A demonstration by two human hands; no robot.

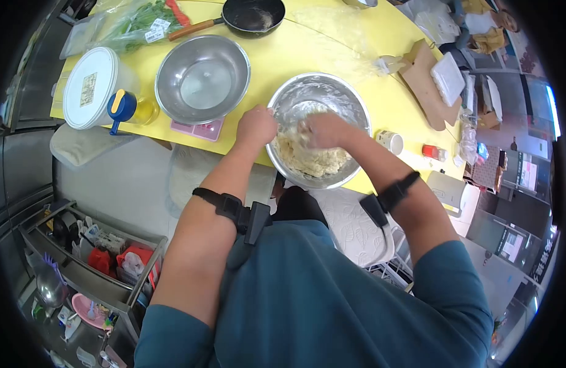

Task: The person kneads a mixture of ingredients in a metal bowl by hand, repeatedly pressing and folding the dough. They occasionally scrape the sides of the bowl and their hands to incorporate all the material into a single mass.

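A steel mixing bowl (354,105) stands at the front edge of the yellow table, flour smeared over its inner wall. Shaggy, pale dough (313,162) lies in its near part. My left hand (257,127) is closed on the bowl's left rim. Inside the bowl, my right hand (327,130) is over the dough at its upper edge. Motion smears its fingers, so their grip cannot be made out. A second steel bowl (166,80) stands left of my left hand, partly over a pink tray (208,130).
Left on the table are a white-lidded tub (89,86), a blue-capped oil bottle (123,105) and bagged greens (142,24). A frying pan (253,15) sits at the back. To the right are a paper cup (390,142), a red-labelled jar (434,153) and cardboard (421,80).
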